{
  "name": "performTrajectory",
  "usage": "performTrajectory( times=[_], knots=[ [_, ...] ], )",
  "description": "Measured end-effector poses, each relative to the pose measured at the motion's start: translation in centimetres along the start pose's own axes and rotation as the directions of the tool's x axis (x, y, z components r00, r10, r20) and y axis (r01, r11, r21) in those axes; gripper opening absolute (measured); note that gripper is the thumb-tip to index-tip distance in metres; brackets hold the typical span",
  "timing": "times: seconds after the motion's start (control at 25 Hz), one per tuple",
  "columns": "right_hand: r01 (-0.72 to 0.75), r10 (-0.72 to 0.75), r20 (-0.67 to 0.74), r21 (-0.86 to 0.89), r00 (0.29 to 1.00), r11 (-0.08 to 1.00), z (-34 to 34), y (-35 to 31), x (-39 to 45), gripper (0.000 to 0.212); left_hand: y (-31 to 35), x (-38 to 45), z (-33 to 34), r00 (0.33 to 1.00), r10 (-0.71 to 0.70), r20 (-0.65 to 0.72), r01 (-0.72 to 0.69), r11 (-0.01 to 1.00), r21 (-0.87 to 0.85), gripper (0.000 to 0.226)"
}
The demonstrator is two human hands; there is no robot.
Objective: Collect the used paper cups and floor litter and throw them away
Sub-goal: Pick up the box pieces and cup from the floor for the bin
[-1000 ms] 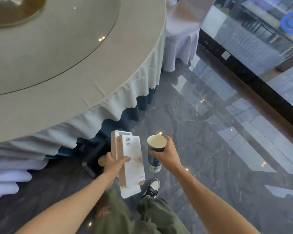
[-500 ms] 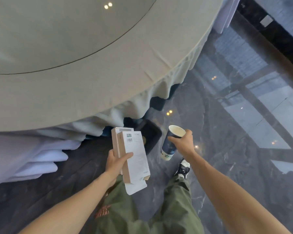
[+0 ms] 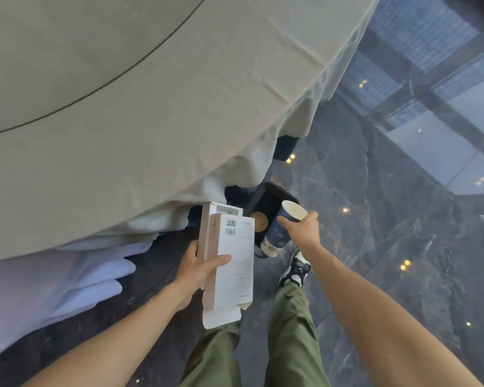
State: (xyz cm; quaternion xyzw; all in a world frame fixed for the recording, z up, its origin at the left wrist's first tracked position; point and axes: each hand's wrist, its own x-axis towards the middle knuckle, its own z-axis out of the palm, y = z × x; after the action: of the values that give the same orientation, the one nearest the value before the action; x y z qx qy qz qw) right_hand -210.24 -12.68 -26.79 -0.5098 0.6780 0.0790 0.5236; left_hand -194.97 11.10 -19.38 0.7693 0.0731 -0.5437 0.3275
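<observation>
My left hand (image 3: pixel 197 268) grips two flattened white cardboard boxes (image 3: pixel 229 263), held upright with a barcode label facing me. My right hand (image 3: pixel 303 229) holds a dark blue paper cup (image 3: pixel 280 233) by its upper side, tilted with its empty mouth toward the table. Right behind the cup, on the floor at the table's edge, stands a black bin (image 3: pixel 266 202) with something round and brown (image 3: pixel 259 222) showing inside it.
A big round table (image 3: pixel 123 107) with a grey-green cloth hangs over the bin's far side. White chair-cover fabric (image 3: pixel 53 289) lies at the left. The floor (image 3: pixel 403 233) is glossy dark marble. My trouser legs and a sneaker (image 3: pixel 295 270) are below.
The view has swung closer to the table and downward. The black bin is now nearer, directly behind the cup. Both hands keep their grips, and the cup is tilted more.
</observation>
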Motion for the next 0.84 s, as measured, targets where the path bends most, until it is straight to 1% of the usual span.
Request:
performTrajectory(
  times=[0.08,0.16,0.2,0.28,0.36,0.44,0.52,0.6,0.68,0.72,0.76,0.84],
  knots=[
    [0.017,-0.017,0.026,0.006,1.000,1.000,1.0,0.3,1.2,0.090,0.4,0.8,0.0,1.000,0.006,-0.011,-0.006,1.000,-0.007,0.090],
    [0.044,-0.040,0.054,-0.067,0.998,0.997,1.6,0.7,2.0,0.092,0.5,1.3,0.3,1.000,0.011,-0.018,-0.012,0.999,-0.031,0.090],
    [0.042,-0.036,0.061,-0.107,0.998,0.993,1.6,0.9,2.1,0.088,0.5,1.5,0.4,1.000,0.013,-0.017,-0.014,0.999,-0.040,0.089],
    [0.040,-0.024,0.087,-0.185,0.996,0.982,1.6,1.2,2.0,0.072,0.7,1.8,0.9,1.000,0.010,-0.014,-0.011,0.998,-0.058,0.083],
    [0.042,-0.003,0.156,-0.245,0.988,0.969,1.5,1.8,1.0,0.059,0.7,2.0,1.7,1.000,-0.005,-0.013,0.004,0.997,-0.074,0.082],
    [0.028,0.027,0.270,-0.200,0.963,0.979,1.2,2.4,-0.8,0.054,0.7,2.2,2.5,0.999,-0.030,-0.019,0.028,0.995,-0.096,0.085],
    [-0.036,0.075,0.434,-0.098,0.898,0.995,1.1,3.1,-2.6,0.054,0.5,2.6,3.4,0.998,-0.055,-0.021,0.052,0.989,-0.136,0.090],
    [-0.145,0.125,0.604,-0.016,0.787,0.989,1.1,3.8,-3.9,0.053,0.4,3.0,4.3,0.996,-0.081,-0.031,0.074,0.981,-0.181,0.088],
    [-0.229,0.122,0.716,0.054,0.687,0.972,1.2,4.7,-4.6,0.049,0.1,3.4,5.1,0.993,-0.106,-0.045,0.094,0.972,-0.214,0.082],
    [-0.243,0.104,0.745,0.081,0.659,0.967,1.3,5.1,-4.7,0.046,0.0,3.5,5.4,0.992,-0.116,-0.049,0.103,0.971,-0.215,0.081],
    [-0.245,0.083,0.758,0.103,0.646,0.964,1.3,5.5,-4.7,0.044,0.0,3.6,5.6,0.991,-0.124,-0.056,0.111,0.973,-0.202,0.081],
    [-0.247,0.056,0.747,0.147,0.663,0.958,1.1,5.8,-4.8,0.040,-0.1,3.7,6.1,0.989,-0.119,-0.088,0.104,0.982,-0.158,0.079]
  ],
)
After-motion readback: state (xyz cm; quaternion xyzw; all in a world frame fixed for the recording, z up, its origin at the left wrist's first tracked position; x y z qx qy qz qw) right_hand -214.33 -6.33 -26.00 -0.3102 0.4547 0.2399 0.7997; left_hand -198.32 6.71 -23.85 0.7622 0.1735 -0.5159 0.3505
